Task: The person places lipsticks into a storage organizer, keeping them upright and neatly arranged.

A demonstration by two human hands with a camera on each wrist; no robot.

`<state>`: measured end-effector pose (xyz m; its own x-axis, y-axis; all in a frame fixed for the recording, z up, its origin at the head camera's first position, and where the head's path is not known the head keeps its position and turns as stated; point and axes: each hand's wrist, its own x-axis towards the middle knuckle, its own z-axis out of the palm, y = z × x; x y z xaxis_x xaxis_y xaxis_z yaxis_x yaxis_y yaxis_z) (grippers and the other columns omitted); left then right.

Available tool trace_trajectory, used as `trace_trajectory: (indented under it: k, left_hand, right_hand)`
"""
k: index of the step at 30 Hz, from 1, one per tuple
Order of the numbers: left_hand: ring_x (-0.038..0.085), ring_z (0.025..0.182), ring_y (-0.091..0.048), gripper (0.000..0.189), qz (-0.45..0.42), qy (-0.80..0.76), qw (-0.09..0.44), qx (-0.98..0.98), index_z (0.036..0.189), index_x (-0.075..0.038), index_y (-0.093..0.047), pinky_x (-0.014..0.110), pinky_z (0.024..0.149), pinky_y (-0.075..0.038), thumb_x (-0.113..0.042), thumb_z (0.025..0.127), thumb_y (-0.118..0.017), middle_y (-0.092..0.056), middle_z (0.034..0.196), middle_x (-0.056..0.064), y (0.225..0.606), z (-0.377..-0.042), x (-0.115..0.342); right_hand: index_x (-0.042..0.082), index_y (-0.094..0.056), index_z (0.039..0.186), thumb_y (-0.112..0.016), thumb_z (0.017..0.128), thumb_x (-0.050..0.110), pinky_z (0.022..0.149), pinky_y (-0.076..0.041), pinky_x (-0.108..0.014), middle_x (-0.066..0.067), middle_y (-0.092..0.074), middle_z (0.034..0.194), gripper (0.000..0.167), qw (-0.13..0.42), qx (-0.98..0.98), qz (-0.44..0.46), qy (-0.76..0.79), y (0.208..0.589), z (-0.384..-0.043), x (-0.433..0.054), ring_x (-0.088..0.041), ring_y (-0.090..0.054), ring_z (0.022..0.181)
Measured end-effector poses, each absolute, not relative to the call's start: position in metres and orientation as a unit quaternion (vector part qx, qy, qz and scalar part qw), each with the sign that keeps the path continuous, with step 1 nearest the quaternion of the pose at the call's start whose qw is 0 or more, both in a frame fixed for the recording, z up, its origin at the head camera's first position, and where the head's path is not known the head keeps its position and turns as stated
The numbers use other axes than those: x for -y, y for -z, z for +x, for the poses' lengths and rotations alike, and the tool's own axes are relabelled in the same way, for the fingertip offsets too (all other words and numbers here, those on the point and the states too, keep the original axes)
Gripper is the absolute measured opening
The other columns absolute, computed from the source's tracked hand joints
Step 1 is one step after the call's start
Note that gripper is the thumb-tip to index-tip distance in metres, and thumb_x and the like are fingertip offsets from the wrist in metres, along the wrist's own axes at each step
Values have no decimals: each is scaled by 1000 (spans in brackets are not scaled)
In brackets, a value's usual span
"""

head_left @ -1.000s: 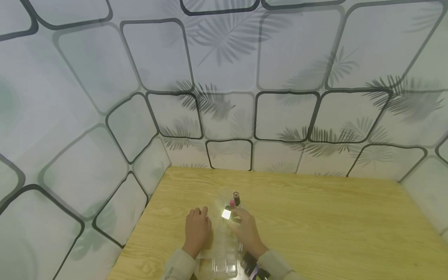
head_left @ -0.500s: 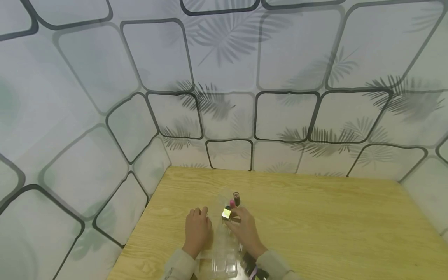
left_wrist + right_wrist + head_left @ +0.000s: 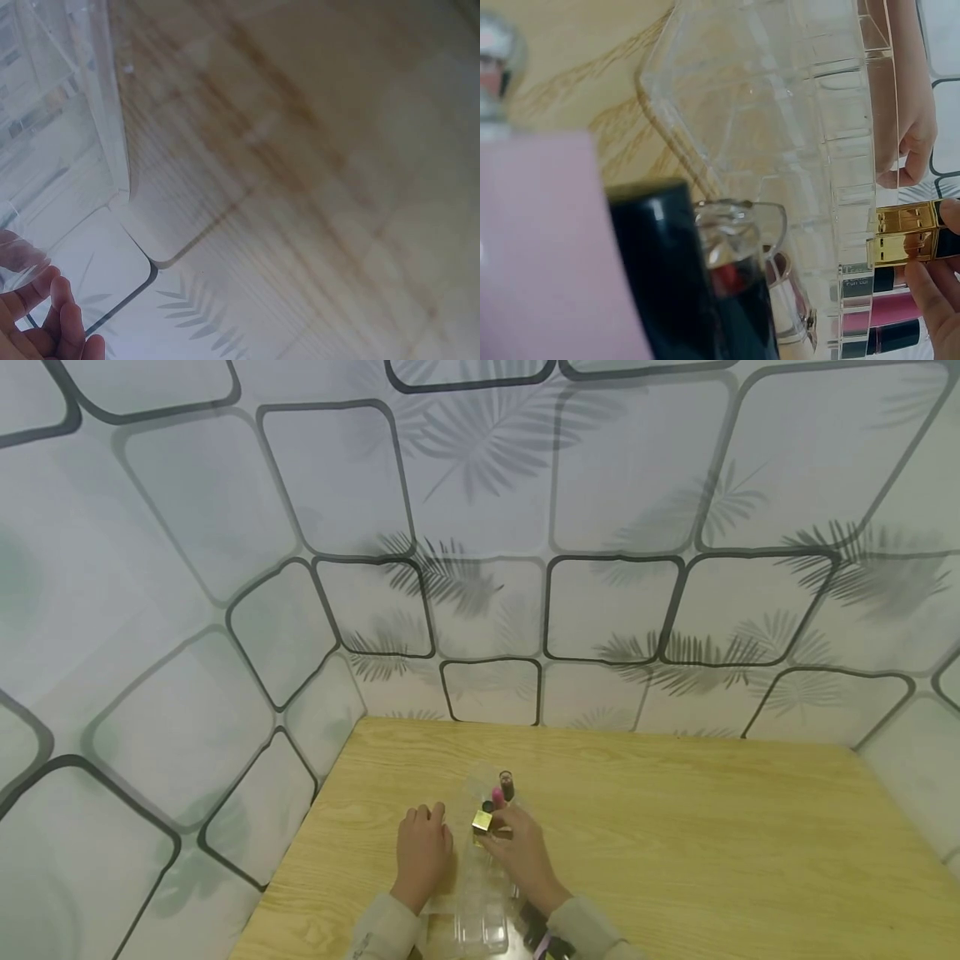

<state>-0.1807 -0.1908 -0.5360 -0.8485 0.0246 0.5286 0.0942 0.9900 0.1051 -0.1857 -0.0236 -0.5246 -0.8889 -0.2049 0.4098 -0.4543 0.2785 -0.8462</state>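
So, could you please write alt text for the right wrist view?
The right hand holds a gold-and-black tube at the edge of a clear compartmented organizer, beside a pink tube flanked by two dark tubes. The left hand shows at upper right; a blurred pale pink object and black cylinder fill the foreground.

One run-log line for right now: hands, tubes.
right hand: grips gold-and-black tube at clear organizer | left hand: beside organizer, contact unclear | pink tube: in organizer
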Motion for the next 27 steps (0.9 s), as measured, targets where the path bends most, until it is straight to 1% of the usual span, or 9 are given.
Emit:
trace_trajectory:
  k: [2,7,9,16,20,27]
  left_hand:
    - [17,62,-43,23,-32,65,277,958,87,-6,-57,30,56,-39,-7,71,-72,-53,69,6,537,-181,191]
    - [17,62,-44,22,-31,68,277,958,87,-6,-57,31,56,-39,-7,71,-72,-53,69,6,537,-181,191]
    - [18,63,-45,22,-30,68,275,959,87,-6,-57,31,57,-39,-8,71,-71,-53,69,6,537,-180,191]
    - [19,64,-46,23,-28,65,267,961,89,-6,-57,32,57,-40,-9,72,-71,-54,70,7,536,-180,191]
    - [18,63,-45,22,-26,57,260,964,89,-7,-56,31,57,-40,-10,73,-71,-54,70,7,535,-180,190]
    - [17,64,-45,22,-22,53,249,967,90,-7,-57,31,57,-39,-10,74,-71,-53,70,6,534,-181,190]
  right_hand:
    - [2,-65,93,-75,71,2,73,-56,-28,-7,-64,89,23,116,796,210,-556,525,-186,24,-20,-63,81]
    - [3,-66,94,-76,71,4,73,-55,-26,-8,-67,90,25,121,814,213,-526,526,-187,23,-21,-65,81]
    - [3,-66,94,-76,71,6,73,-55,-25,-8,-68,90,24,117,823,212,-514,526,-187,23,-21,-65,81]
    - [3,-68,93,-75,73,9,72,-56,-27,-8,-68,89,22,92,845,201,-487,526,-188,23,-20,-66,80]
    - [4,-68,92,-75,74,10,71,-56,-28,-8,-68,88,21,89,851,198,-478,526,-189,23,-20,-65,79]
    - [5,-67,93,-74,75,12,71,-55,-24,-7,-69,88,20,77,857,189,-473,526,-188,22,-18,-67,80]
